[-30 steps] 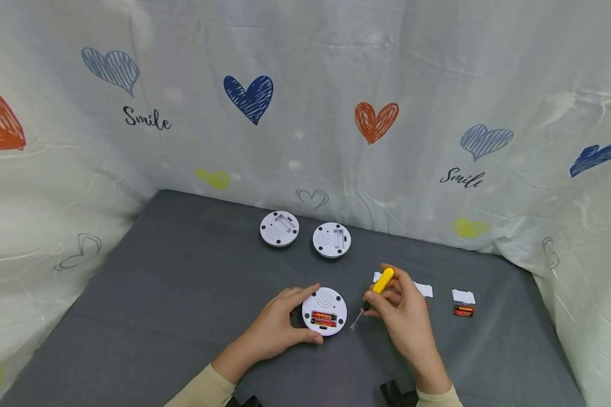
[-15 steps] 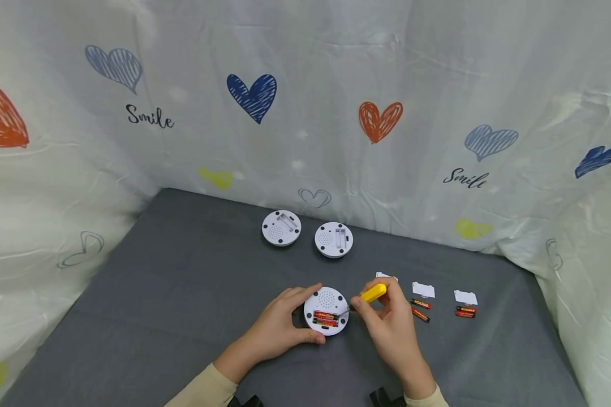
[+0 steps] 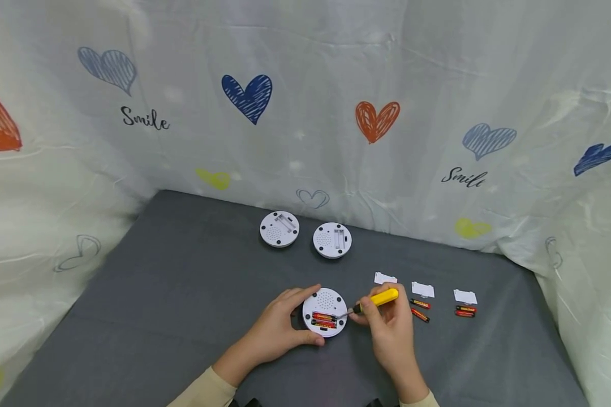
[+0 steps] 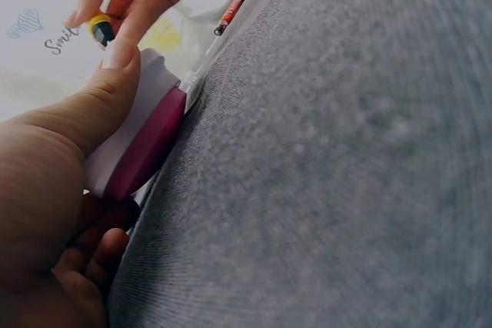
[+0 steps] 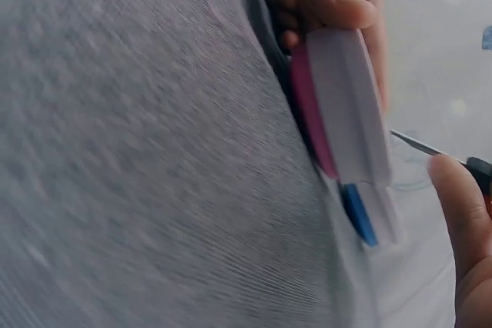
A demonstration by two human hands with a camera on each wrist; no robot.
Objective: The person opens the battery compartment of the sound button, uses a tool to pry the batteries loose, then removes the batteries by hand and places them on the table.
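A round white device point(image 3: 326, 298) lies on the cloth, battery side up, two red-and-black batteries point(image 3: 324, 320) in its compartment. The left wrist view shows its magenta lower part point(image 4: 151, 142). My left hand point(image 3: 280, 325) grips it from the left, thumb at the near edge and fingers round the far side. In my right hand point(image 3: 393, 330) I hold a screwdriver point(image 3: 379, 298) by its yellow handle. Its metal shaft slants left and down, the tip at the right end of the batteries; whether it touches them I cannot tell.
Two similar white devices point(image 3: 279, 229) with bare battery slots stand at the back. On the right lie white battery covers point(image 3: 423, 290) and loose batteries point(image 3: 420, 315), with another pair of batteries point(image 3: 465, 311) farther right. A patterned curtain point(image 3: 310, 85) rises behind the grey cloth point(image 3: 173, 282).
My right hand has moved left, bringing the screwdriver tip from beside the device onto its battery compartment; the handle now leans lower to the right. My left hand keeps its grip.
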